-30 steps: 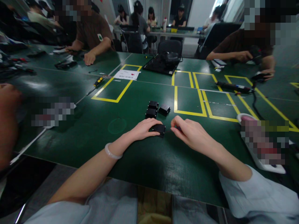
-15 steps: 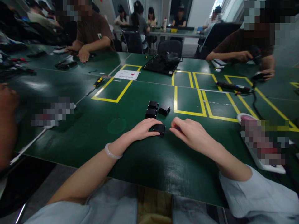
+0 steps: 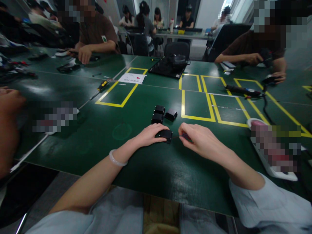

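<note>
My left hand (image 3: pixel 153 135) is closed on a small black box (image 3: pixel 166 135) that looks like a servo motor, pinned on the green table between thumb and fingers. My right hand (image 3: pixel 198 137) pinches a thin-shafted tool, seemingly a small screwdriver (image 3: pixel 185 136). Its shaft points left at the box's right side; whether the tip touches cannot be made out. Just beyond my left hand, two similar boxes (image 3: pixel 158 116) stand in a line. One more black box (image 3: pixel 171 114) lies tilted to their right.
Yellow tape rectangles (image 3: pixel 198 119) mark the table (image 3: pixel 146 172). A blurred-out white tray (image 3: pixel 273 172) is at right, a yellow-black screwdriver (image 3: pixel 102 85) at left. A black laptop-like panel (image 3: pixel 168 68) lies farther back. Co-workers' hands (image 3: pixel 85 53) rest across the table; another person's hand (image 3: pixel 11 100) is at far left.
My right hand has shifted and turned slightly, so more of the tool and its shaft shows. My left hand keeps its place on the box. The co-worker's hand at far left moved slightly right.
</note>
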`<action>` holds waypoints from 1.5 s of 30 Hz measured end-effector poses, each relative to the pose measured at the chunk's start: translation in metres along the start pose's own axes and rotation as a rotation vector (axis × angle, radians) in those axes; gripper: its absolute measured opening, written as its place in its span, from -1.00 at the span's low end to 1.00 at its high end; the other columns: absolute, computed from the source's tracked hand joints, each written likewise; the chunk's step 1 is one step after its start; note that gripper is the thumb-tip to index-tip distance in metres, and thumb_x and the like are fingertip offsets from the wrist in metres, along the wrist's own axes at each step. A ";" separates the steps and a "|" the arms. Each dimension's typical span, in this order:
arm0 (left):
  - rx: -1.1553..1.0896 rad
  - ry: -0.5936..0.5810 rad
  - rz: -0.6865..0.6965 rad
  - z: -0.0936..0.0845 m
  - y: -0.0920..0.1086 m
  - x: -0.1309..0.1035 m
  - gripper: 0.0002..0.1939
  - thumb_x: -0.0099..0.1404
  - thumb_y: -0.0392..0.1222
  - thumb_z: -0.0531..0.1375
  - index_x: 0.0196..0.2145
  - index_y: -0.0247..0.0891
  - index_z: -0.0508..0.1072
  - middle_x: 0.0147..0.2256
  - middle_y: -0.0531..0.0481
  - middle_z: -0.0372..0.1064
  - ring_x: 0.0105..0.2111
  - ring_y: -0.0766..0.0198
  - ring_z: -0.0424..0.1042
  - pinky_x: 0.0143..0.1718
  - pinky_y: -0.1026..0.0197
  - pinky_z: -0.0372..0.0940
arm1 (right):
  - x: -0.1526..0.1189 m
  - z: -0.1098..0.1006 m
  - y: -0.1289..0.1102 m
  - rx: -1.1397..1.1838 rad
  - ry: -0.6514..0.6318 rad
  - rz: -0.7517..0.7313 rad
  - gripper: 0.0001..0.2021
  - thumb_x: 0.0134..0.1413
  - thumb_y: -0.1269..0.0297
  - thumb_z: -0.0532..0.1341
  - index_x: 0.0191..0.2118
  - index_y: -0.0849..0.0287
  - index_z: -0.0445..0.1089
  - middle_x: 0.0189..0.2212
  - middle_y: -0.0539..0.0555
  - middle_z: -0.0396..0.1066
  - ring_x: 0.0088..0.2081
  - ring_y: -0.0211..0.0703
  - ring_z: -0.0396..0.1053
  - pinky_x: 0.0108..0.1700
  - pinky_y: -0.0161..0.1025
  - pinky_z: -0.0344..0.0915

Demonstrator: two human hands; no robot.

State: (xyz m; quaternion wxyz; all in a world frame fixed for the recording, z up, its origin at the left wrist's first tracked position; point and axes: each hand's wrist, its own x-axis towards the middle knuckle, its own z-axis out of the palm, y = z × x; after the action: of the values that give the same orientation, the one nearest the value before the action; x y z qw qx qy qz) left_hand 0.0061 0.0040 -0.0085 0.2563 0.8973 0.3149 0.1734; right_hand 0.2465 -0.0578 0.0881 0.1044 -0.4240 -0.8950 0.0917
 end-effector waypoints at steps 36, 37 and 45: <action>-0.005 0.000 -0.013 0.000 0.000 0.001 -0.58 0.32 0.04 0.17 0.07 -0.14 0.31 0.01 -0.07 0.34 -0.01 0.08 0.31 0.02 0.09 0.19 | -0.001 -0.001 -0.001 0.036 -0.021 0.001 -0.95 0.25 0.31 0.00 -0.22 0.13 0.15 -0.38 0.02 0.36 -0.41 -0.23 0.30 -0.38 -0.30 0.09; -0.006 0.001 -0.010 0.000 0.000 0.000 -0.59 0.33 0.04 0.16 0.07 -0.15 0.32 0.01 -0.08 0.34 0.00 0.08 0.31 0.03 0.09 0.18 | -0.001 -0.001 -0.001 0.041 -0.021 -0.008 -0.96 0.24 0.32 0.01 -0.23 0.13 0.15 -0.37 0.03 0.36 -0.40 -0.23 0.30 -0.38 -0.31 0.09; 0.013 0.000 -0.008 0.000 0.000 0.001 -0.58 0.32 0.03 0.17 0.07 -0.15 0.30 0.00 -0.06 0.34 -0.02 0.09 0.32 0.00 0.11 0.20 | 0.001 0.002 -0.003 -0.018 -0.056 0.093 -0.82 0.31 0.16 -0.06 -0.18 0.13 0.17 -0.51 -0.03 0.30 -0.50 -0.21 0.26 -0.44 -0.30 0.01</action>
State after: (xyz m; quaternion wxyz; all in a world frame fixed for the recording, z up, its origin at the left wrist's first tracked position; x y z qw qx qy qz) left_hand 0.0069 0.0044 -0.0084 0.2511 0.8978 0.3193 0.1702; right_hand 0.2433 -0.0589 0.0872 0.0712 -0.4635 -0.8776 0.1000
